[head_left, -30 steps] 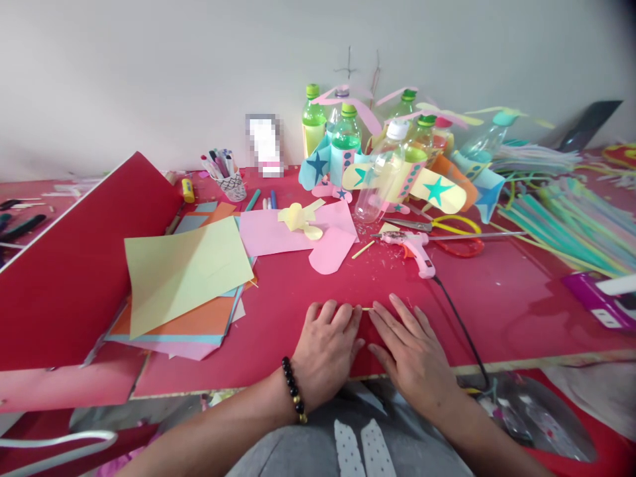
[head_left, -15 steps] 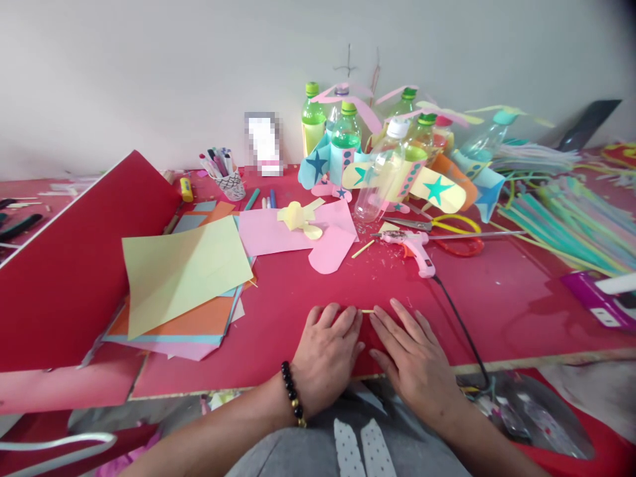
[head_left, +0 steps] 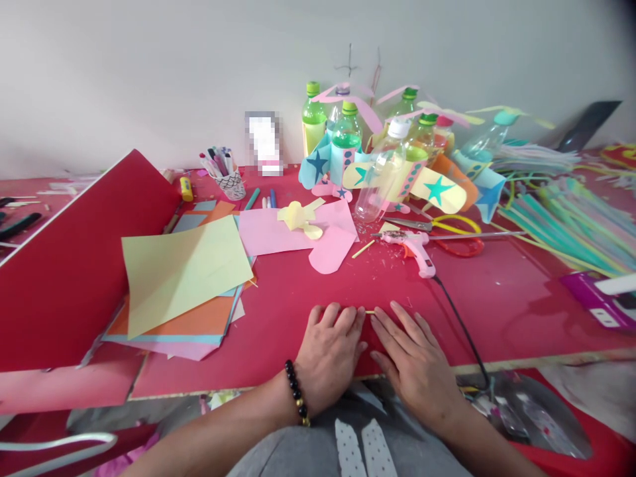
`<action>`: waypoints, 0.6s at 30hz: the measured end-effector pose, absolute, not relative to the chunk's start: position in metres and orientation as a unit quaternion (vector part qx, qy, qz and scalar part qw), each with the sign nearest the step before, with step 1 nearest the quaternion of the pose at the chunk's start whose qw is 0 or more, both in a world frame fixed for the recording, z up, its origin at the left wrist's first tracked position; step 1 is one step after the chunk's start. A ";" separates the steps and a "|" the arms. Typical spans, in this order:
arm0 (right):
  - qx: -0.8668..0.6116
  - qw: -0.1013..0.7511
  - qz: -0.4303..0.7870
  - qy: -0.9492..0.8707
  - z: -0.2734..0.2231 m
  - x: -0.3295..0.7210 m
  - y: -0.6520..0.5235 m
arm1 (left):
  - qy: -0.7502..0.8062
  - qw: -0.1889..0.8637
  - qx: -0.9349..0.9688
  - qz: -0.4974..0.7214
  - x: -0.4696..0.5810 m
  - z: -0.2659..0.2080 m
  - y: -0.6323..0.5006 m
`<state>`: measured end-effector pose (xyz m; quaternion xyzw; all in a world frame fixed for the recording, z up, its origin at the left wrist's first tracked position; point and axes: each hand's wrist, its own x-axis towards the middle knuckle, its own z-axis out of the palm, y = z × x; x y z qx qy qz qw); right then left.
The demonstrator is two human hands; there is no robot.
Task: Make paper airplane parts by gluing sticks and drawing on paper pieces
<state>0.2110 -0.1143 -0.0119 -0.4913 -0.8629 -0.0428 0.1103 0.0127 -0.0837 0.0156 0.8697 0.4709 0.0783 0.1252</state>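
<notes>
On the red tabletop (head_left: 308, 278), both hands lie palm down near the front edge. Between their fingertips shows a short bit of a thin pale-yellow strip (head_left: 370, 312); the rest of it is hidden under the fingers. My left hand (head_left: 330, 348), with a dark beaded bracelet at the wrist, has its fingers slightly bent and pressing on the table. My right hand (head_left: 415, 351) is flat, its fingers stretched out and a little apart. Beyond the hands lie a pink glue gun (head_left: 415, 246) and another small yellow stick (head_left: 363, 249).
Decorated plastic bottles (head_left: 346, 136) stand at the back, beside scissors (head_left: 427, 225). Coloured paper sheets (head_left: 183, 271) are stacked left, near a tilted red board (head_left: 84, 265). A pen cup (head_left: 230, 183) stands behind. Right are pipe-cleaner-like strips (head_left: 576, 218) and a purple power strip (head_left: 596, 301).
My left hand has shifted very slightly to the right. My right hand stays nearly in place, with the yellow strip still showing between the fingertips.
</notes>
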 end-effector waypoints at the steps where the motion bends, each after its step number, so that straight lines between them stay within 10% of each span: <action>1: -0.490 0.112 -0.039 -0.864 -0.012 0.212 -0.114 | 0.470 0.127 0.870 0.075 0.013 0.016 -0.083; 18: -0.546 0.348 0.154 -0.747 0.010 0.231 -0.099 | 0.461 0.114 0.878 0.066 0.013 0.013 -0.083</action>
